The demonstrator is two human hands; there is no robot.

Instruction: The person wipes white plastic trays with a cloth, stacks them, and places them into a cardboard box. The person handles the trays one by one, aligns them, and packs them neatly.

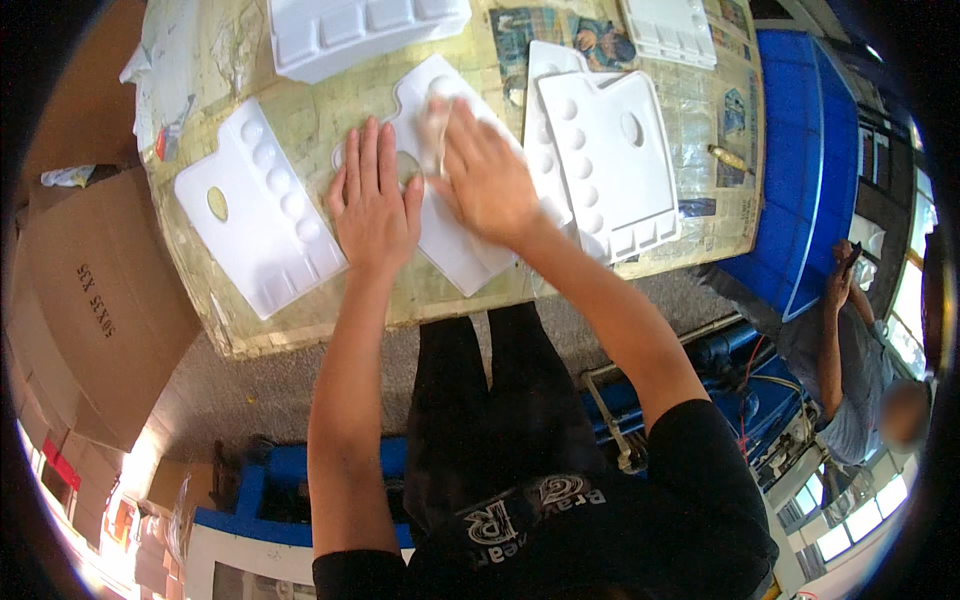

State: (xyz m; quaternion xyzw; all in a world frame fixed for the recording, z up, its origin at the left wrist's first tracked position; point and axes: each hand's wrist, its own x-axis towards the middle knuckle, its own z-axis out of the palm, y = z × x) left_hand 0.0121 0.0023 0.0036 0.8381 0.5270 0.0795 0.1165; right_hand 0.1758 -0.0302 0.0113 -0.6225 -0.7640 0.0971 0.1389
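Note:
A white plastic paint palette [452,243] lies on the table in front of me, partly covered by both hands. My left hand [378,205] rests flat on its left side, fingers stretched out and holding nothing. Over the palette's wells, my right hand [488,182] presses a pale cloth [433,138]; the hand is slightly blurred. To the left lies another white palette [243,235] with an oval thumb hole and a row of round wells. On the right, one palette [612,175] overlaps a second palette [545,62] beneath it.
Stacked white palettes [370,35] stand at the table's far side, with more palettes [672,32] at far right. A yellow-handled tool [730,158] lies near the right edge. Beside the table are a blue bin [790,180], a cardboard box [105,300] and, at right, another person [850,350].

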